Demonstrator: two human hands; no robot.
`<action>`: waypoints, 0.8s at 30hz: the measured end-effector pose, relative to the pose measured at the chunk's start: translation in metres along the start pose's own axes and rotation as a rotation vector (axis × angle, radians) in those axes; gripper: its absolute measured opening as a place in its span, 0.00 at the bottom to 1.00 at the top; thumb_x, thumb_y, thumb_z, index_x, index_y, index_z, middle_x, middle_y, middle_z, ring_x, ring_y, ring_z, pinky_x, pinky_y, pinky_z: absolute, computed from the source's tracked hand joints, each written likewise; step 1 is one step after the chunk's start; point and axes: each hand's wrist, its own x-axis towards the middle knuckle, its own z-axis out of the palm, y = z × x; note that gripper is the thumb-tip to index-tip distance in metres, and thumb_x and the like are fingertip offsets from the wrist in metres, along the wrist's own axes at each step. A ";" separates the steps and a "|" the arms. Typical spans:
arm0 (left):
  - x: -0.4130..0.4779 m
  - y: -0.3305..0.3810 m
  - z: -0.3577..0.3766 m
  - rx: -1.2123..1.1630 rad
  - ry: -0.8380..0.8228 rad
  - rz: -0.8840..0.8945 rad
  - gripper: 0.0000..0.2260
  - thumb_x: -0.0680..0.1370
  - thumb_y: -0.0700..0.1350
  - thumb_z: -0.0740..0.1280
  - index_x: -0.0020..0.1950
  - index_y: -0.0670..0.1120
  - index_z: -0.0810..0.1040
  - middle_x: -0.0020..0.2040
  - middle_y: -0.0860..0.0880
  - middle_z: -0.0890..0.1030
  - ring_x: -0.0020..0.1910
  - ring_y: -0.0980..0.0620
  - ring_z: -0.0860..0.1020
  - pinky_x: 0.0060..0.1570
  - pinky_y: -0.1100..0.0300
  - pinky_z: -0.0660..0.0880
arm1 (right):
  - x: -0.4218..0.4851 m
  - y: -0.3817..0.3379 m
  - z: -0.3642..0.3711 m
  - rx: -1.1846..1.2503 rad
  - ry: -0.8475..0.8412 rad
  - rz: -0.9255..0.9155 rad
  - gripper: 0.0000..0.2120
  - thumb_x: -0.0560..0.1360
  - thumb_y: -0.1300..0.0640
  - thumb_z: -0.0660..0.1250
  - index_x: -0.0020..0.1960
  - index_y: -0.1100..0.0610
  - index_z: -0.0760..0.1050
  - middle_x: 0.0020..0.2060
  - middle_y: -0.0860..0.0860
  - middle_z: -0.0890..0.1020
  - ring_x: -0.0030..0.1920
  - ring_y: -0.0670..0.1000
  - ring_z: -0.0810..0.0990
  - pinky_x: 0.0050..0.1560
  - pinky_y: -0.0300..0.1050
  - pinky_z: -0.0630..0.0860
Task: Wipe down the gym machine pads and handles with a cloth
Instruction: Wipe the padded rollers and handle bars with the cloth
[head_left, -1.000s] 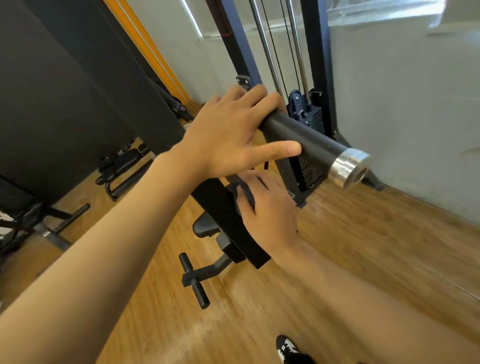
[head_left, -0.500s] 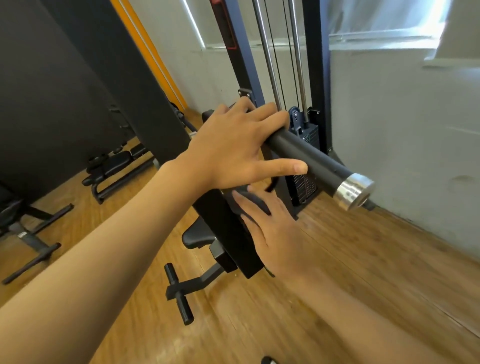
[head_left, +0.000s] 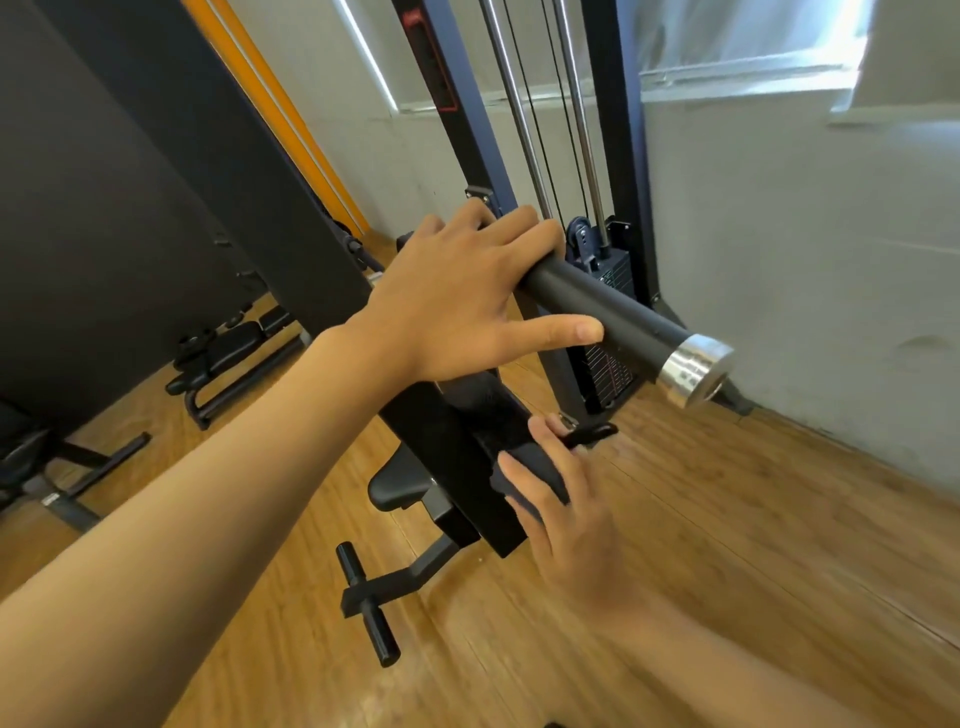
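The right hand (head_left: 571, 519) has slid down and toward the lower centre of the frame; a second ago it sat tucked just under the left hand (head_left: 467, 306), and now a clear gap shows between them. It carries the dark cloth (head_left: 535, 470) with it along the black beam (head_left: 447, 441), so the cloth lies against the beam's lower part, right of centre. The fingers look fairly straight over the cloth, but motion blur hides whether they pinch it or only press it flat.

The left hand has not shifted: its fingers curve over the top of the bar (head_left: 613, 317) at centre frame, thumb stretched along its side toward the chrome cap (head_left: 696, 371).

This reads as one downward wiping stroke on the beam, with the bar steadied. The bar's grip probably still needs the cloth, as does the seat pad (head_left: 400, 486) below.
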 end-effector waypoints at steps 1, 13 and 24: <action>-0.001 0.001 0.000 -0.008 -0.009 -0.001 0.40 0.74 0.79 0.43 0.64 0.51 0.74 0.58 0.52 0.76 0.50 0.50 0.70 0.48 0.52 0.67 | -0.001 -0.002 0.000 0.008 -0.003 0.002 0.19 0.84 0.56 0.64 0.74 0.51 0.69 0.77 0.57 0.65 0.78 0.62 0.64 0.70 0.58 0.73; -0.002 0.009 -0.004 -0.070 -0.035 -0.014 0.43 0.73 0.81 0.42 0.65 0.50 0.74 0.59 0.51 0.75 0.50 0.52 0.67 0.49 0.54 0.61 | -0.040 0.005 0.015 0.013 0.136 0.059 0.26 0.83 0.61 0.63 0.79 0.52 0.62 0.80 0.59 0.58 0.80 0.62 0.60 0.78 0.58 0.63; -0.002 0.012 -0.007 -0.078 -0.038 -0.011 0.44 0.74 0.80 0.43 0.68 0.48 0.73 0.58 0.52 0.73 0.52 0.47 0.70 0.50 0.50 0.68 | -0.083 0.020 0.026 0.055 0.157 0.134 0.22 0.86 0.61 0.56 0.78 0.51 0.60 0.81 0.55 0.56 0.80 0.65 0.58 0.75 0.65 0.65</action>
